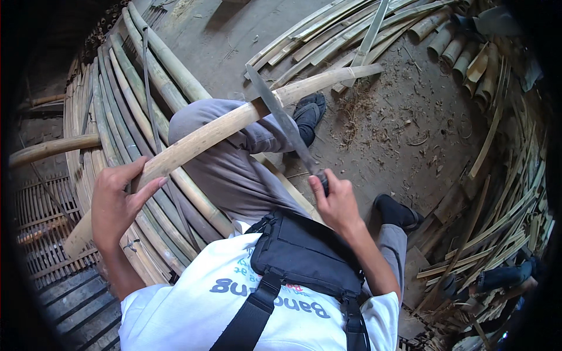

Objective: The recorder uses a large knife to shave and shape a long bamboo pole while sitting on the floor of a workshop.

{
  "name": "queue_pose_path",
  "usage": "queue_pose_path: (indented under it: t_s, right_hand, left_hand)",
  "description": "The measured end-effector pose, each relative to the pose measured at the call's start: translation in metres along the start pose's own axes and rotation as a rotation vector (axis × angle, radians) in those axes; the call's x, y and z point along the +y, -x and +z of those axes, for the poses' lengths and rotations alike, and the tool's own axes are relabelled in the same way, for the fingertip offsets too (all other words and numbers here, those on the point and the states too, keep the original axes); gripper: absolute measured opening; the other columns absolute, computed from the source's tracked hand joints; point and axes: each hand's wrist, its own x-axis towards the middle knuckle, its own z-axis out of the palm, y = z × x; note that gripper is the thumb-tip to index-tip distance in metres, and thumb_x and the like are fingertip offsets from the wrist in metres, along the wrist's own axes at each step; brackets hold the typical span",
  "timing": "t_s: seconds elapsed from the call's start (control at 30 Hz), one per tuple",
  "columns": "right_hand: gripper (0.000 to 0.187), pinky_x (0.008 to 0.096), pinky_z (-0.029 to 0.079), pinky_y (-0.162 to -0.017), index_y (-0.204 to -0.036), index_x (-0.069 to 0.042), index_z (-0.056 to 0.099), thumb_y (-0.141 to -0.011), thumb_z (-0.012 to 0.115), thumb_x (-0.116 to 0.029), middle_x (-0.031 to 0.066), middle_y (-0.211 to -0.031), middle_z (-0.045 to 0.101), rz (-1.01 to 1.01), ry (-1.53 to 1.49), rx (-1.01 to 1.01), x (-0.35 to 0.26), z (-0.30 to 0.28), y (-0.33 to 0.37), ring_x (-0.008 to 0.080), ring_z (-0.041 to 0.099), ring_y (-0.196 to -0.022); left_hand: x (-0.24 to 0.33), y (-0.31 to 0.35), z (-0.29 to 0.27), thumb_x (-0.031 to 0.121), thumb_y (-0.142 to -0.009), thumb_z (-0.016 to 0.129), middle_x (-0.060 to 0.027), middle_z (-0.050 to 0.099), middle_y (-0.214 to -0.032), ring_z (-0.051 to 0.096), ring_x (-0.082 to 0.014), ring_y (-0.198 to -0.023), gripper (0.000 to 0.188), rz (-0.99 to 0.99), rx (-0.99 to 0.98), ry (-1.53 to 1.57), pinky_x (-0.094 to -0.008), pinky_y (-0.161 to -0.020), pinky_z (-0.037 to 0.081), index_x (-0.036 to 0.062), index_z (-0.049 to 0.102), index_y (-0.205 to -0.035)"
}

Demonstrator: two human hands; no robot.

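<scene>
A long pale bamboo pole [216,130] lies slantwise across my raised knee, its far end reaching over the dirt floor. My left hand [126,196] grips the pole's near part, thumb and fingers on either side of it. In my right hand [335,199] is the dark handle of a machete [287,126]. The long grey blade points up and to the left and crosses the pole just beyond my knee. From this angle I cannot tell whether the edge bites into the bamboo or rests against it.
Several long bamboo poles [155,70] are stacked at the left, beside a slatted rack [52,222]. Split bamboo strips [328,35] lie at the far side and along the right [503,228]. Cut bamboo tubes [453,51] are piled at the far right. Shavings [351,114] litter the floor.
</scene>
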Motion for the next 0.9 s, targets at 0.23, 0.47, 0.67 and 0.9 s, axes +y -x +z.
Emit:
queue_pose_path:
  t_s: [0.23, 0.47, 0.67, 0.9]
  right_hand:
    - [0.042, 0.0457, 0.040, -0.047, -0.079, 0.001, 0.053, -0.095, 0.055, -0.037, 0.0233, -0.053, 0.052, 0.145, -0.017, 0.105, 0.028, 0.001, -0.019, 0.0404, 0.055, -0.048]
    - [0.041, 0.0459, 0.042, -0.048, -0.083, 0.001, 0.053, -0.095, 0.055, -0.038, 0.0240, -0.055, 0.053, 0.031, -0.041, -0.002, 0.024, 0.010, -0.016, 0.0417, 0.057, -0.051]
    - [0.041, 0.0446, 0.041, -0.047, -0.081, 0.001, 0.055, -0.095, 0.055, -0.037, 0.0229, -0.054, 0.053, 0.035, -0.074, -0.012, 0.017, 0.014, -0.010, 0.0398, 0.056, -0.050]
    - [0.043, 0.0450, 0.039, -0.049, -0.080, 0.002, 0.054, -0.095, 0.055, -0.038, 0.0223, -0.054, 0.052, 0.043, -0.071, -0.023, 0.020, 0.003, -0.018, 0.0418, 0.053, -0.050]
  left_hand:
    - [0.003, 0.002, -0.002, 0.019, -0.077, 0.076, -0.0142, 0.057, -0.062, 0.050, -0.0158, -0.052, 0.035, -0.112, -0.161, 0.128, -0.0283, -0.053, 0.041, -0.0056, 0.067, -0.101]
    - [0.008, -0.003, -0.004, 0.019, -0.080, 0.074, -0.0089, 0.053, -0.056, 0.046, -0.0087, -0.052, 0.033, -0.237, -0.264, 0.193, -0.0273, -0.050, 0.038, -0.0052, 0.068, -0.101]
    - [0.017, -0.011, -0.003, 0.019, -0.080, 0.074, -0.0062, 0.055, -0.057, 0.044, -0.0075, -0.053, 0.034, -0.301, -0.305, 0.229, -0.0268, -0.050, 0.038, -0.0061, 0.068, -0.103]
    - [0.015, -0.013, 0.016, 0.018, -0.079, 0.075, -0.0106, 0.056, -0.059, 0.049, -0.0081, -0.054, 0.036, -0.211, -0.302, 0.152, -0.0255, -0.053, 0.042, -0.0059, 0.067, -0.105]
